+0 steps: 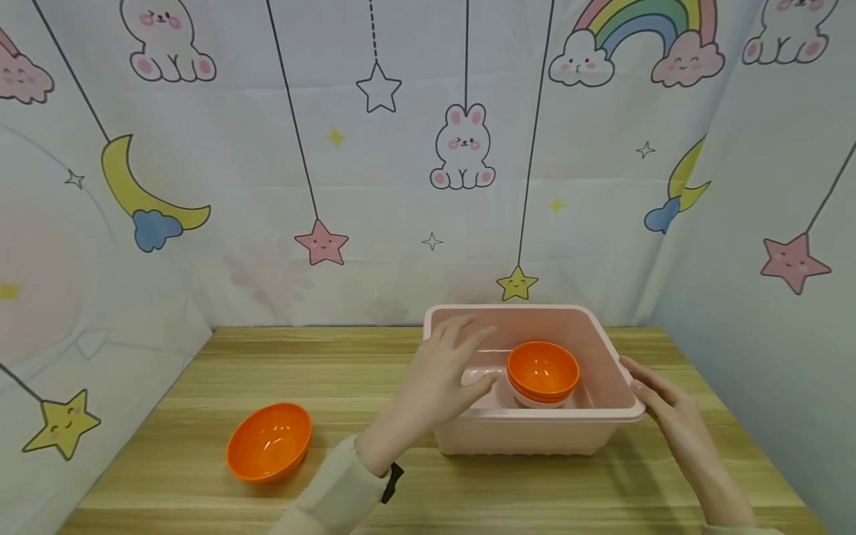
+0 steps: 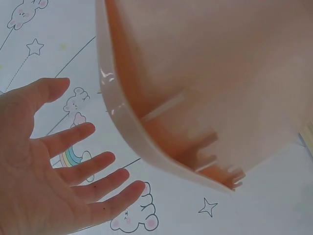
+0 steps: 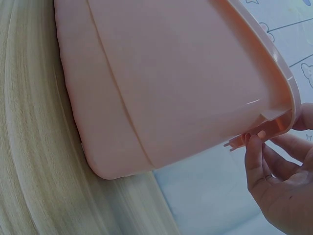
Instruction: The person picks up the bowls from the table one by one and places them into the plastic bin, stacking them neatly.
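Note:
A pale pink plastic tub [image 1: 524, 438] stands on the table. Inside it sits a stack of orange bowls [image 1: 543, 369], with a paler rim showing beneath. My left hand [image 1: 443, 371] is spread in front of the tub's left side in the head view. The left wrist view shows that hand [image 2: 63, 161] apart from the tub's rim [image 2: 115, 103], fingers extended and holding nothing. At the tub's right side, my right hand [image 1: 675, 416] grips the rim. In the right wrist view, its fingers [image 3: 254, 156] curl under the rim near a corner. Another orange bowl [image 1: 270, 443] rests tilted on the table to the left.
The wooden table [image 1: 321, 357] runs back to a white cloth backdrop [image 1: 394, 200] printed with stars, moons and rabbits. Cloth also hangs along the left and right sides.

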Motion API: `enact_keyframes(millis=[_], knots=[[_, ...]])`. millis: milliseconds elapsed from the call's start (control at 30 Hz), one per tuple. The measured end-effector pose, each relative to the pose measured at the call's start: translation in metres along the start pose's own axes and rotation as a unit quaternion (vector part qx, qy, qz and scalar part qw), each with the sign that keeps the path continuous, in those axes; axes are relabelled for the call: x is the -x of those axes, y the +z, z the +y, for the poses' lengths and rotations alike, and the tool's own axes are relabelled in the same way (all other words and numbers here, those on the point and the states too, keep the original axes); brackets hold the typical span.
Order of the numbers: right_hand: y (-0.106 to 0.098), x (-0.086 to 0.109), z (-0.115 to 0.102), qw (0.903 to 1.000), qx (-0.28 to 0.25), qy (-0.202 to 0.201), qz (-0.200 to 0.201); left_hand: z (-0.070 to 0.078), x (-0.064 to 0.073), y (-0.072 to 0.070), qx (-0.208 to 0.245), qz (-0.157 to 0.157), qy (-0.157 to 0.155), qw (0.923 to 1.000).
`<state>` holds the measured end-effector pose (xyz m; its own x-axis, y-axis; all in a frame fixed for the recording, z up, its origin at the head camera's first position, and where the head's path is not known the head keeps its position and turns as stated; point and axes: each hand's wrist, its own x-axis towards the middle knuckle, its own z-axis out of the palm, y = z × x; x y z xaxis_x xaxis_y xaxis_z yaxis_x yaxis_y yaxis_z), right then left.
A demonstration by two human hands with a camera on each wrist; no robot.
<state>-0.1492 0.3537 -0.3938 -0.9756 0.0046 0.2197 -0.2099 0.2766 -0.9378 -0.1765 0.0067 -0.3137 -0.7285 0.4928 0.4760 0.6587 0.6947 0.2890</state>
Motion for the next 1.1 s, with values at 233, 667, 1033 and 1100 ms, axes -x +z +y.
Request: enact_keyframes(millis=[233, 667, 1033, 1100], knots=[[0.001, 0.0, 0.0, 0.9999, 0.014, 0.008, -0.006, -0.008, 0.015, 0.0, -0.003, 0.024, -0.015, 0.9996], [0.001, -0.001, -0.002, 1.0, 0.002, 0.007, -0.002, -0.02, 0.033, 0.001, -0.024, 0.062, -0.032, 0.9973], [0.001, 0.0, -0.002, 0.9999, 0.004, 0.009, -0.004, -0.037, 0.054, 0.004, -0.039, 0.072, -0.057, 0.995], [0.0, 0.001, -0.002, 1.0, 0.002, 0.008, -0.003, -0.04, 0.059, 0.004, -0.04, 0.065, -0.068, 0.9947]])
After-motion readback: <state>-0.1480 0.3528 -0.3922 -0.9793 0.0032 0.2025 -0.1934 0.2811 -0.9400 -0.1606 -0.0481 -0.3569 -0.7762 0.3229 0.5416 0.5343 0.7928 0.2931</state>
